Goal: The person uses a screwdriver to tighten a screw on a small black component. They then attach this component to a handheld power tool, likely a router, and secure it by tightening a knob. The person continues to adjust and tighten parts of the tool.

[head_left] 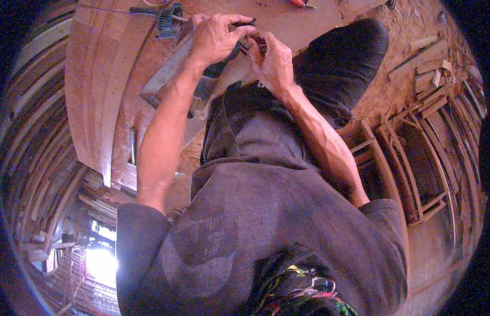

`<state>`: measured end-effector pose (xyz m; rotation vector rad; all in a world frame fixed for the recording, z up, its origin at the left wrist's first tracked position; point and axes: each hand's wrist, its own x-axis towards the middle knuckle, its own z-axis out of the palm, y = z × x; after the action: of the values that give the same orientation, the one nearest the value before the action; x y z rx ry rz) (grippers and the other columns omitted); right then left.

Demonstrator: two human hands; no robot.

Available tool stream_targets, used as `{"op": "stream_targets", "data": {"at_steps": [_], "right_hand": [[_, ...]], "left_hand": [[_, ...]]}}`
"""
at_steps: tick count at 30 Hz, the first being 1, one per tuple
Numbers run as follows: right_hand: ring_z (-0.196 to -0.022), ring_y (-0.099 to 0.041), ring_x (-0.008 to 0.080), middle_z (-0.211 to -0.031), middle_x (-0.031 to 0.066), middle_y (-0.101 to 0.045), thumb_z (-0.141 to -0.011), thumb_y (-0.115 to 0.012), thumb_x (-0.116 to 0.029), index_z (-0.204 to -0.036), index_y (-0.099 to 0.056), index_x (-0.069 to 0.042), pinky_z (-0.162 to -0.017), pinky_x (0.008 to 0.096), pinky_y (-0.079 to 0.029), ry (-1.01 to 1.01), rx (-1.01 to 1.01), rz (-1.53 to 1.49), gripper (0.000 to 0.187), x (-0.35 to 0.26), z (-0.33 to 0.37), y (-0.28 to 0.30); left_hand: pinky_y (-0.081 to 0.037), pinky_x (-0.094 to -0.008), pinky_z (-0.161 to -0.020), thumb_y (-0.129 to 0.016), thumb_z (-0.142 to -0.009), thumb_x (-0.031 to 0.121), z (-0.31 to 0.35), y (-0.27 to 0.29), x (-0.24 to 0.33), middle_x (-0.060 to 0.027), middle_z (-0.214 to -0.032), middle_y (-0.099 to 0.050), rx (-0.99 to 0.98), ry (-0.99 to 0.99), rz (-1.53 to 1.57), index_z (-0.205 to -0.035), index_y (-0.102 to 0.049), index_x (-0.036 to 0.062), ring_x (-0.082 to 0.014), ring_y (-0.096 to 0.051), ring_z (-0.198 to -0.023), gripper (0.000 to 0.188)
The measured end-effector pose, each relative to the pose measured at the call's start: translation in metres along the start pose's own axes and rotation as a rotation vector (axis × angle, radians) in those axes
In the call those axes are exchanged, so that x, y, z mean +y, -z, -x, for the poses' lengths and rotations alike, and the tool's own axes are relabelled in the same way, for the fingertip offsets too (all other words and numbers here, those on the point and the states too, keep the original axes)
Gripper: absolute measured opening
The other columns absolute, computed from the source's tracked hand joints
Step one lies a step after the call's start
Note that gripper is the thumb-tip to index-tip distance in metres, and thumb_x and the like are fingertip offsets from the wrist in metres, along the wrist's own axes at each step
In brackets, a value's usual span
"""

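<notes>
In front of my lap both hands meet, fingertips almost touching. My left hand (216, 39) is closed in a pinch at a small dark piece (248, 22) between thumb and fingers. Beside it, my right hand (275, 60) has its fingers curled and pressed together; what they hold is too dark and small to name. Partly under my left forearm lies a grey, flat-faced metal tool or part (163, 79) with a dark body, its kind unclear. Just beyond my left hand sits a dark blue-green slotted plastic piece (168, 22) with a cord by it.
Wide wooden boards (92, 79) lie to my left, with a thin metal rod (133, 146) near them. A red object (299, 3) is at the far edge. Wood offcuts (434, 73) and wooden frames (408, 158) are on the right. Stacked planks line the left side.
</notes>
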<state>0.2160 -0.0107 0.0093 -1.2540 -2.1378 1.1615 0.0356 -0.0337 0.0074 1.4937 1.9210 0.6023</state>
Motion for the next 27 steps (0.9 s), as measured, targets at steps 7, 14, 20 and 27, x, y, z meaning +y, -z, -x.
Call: {"op": "stream_targets", "data": {"at_steps": [7, 14, 20, 27], "right_hand": [[-0.079, -0.071, 0.0397, -0.088, 0.0227, -0.072, -0.097, -0.065, -0.022, -0.103, -0.066, 0.001, -0.071, 0.0461, -0.056, -0.113, -0.053, -0.046, 0.024, -0.001, 0.003, 0.0], [-0.078, -0.072, 0.0396, -0.084, 0.0235, -0.072, -0.097, -0.064, -0.025, -0.101, -0.068, 0.001, -0.071, 0.0467, -0.056, -0.276, -0.092, -0.128, 0.026, -0.015, -0.002, 0.007], [-0.078, -0.072, 0.0385, -0.085, 0.024, -0.072, -0.096, -0.065, -0.026, -0.1, -0.069, 0.002, -0.071, 0.0458, -0.056, -0.293, -0.076, -0.124, 0.028, -0.016, -0.004, 0.006], [-0.082, -0.072, 0.0391, -0.088, 0.0243, -0.072, -0.096, -0.066, -0.028, -0.102, -0.069, 0.003, -0.074, 0.0467, -0.056, -0.307, -0.066, -0.138, 0.032, -0.01, -0.002, 0.001]], "left_hand": [[-0.035, -0.043, -0.092, -0.07, -0.088, 0.048, -0.001, -0.001, 0.001, -0.0089, -0.089, -0.077, -0.033, 0.013, 0.01, -0.105, -0.081, 0.0229, -0.0258, -0.068, -0.086, 0.032], [-0.036, -0.0423, -0.091, -0.071, -0.087, 0.048, -0.003, 0.001, 0.006, -0.0093, -0.08, -0.075, -0.064, 0.08, -0.004, -0.104, -0.081, 0.0238, -0.0269, -0.067, -0.079, 0.031], [-0.037, -0.0429, -0.091, -0.071, -0.087, 0.046, -0.005, 0.006, 0.011, -0.0091, -0.08, -0.075, -0.061, 0.074, -0.052, -0.103, -0.081, 0.0246, -0.0278, -0.068, -0.08, 0.029], [-0.038, -0.0421, -0.097, -0.072, -0.085, 0.043, -0.005, 0.002, 0.006, -0.0081, -0.087, -0.077, -0.056, 0.067, 0.015, -0.103, -0.081, 0.0236, -0.027, -0.069, -0.086, 0.028]]}}
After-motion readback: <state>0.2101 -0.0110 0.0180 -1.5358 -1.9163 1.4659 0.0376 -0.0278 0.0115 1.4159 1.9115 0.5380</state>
